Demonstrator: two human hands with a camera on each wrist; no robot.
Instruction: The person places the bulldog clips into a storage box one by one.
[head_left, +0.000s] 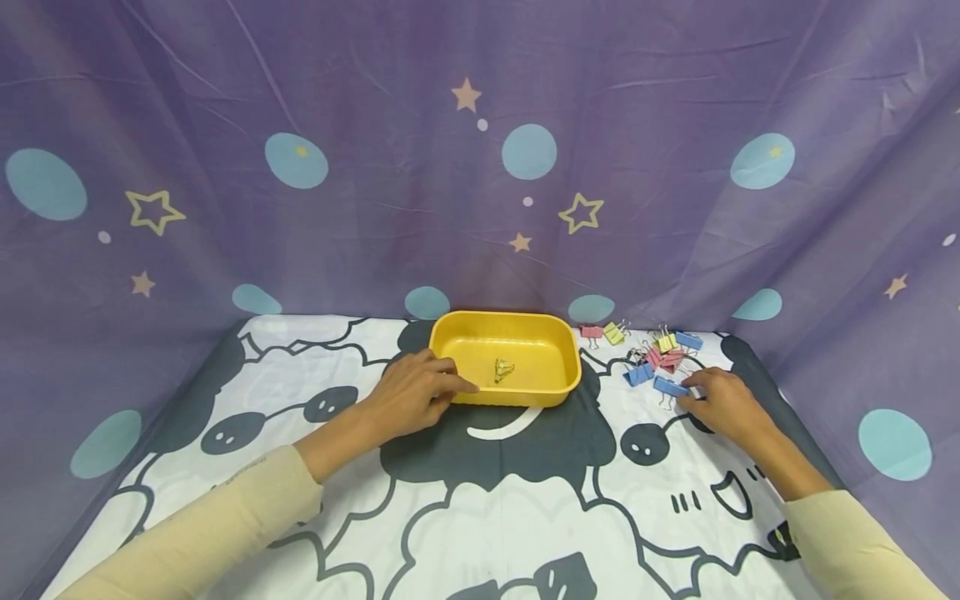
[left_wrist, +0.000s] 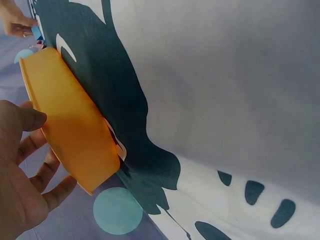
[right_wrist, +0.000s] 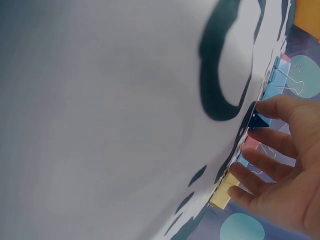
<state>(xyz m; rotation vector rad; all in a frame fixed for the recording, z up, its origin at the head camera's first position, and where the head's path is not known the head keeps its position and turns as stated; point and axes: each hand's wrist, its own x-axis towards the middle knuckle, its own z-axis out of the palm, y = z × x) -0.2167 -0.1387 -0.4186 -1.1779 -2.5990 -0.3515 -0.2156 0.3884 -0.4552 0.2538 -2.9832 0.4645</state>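
Note:
My left hand (head_left: 416, 390) holds the left end of a yellow plastic tray (head_left: 525, 400), its thumb at the rim in the left wrist view. A small yellow binder clip (head_left: 503, 368) lies inside the tray. On the right, my right hand (head_left: 726, 405) pinches one end of a blue binder clip (head_left: 669, 387) between thumb and index finger. In the right wrist view, the dark triangular end of this blue clip (right_wrist: 258, 121) shows between those two fingertips. The other fingers of that hand are spread loosely.
Behind the pinched clip lies a loose group of binder clips: another blue one (head_left: 639, 374), pink ones (head_left: 663, 359), a yellow one (head_left: 666, 342) and a further blue one (head_left: 688, 341). Nearer the tray lie a pink clip (head_left: 592, 332) and a yellow clip (head_left: 615, 333). A purple curtain (head_left: 360, 233) hangs behind.

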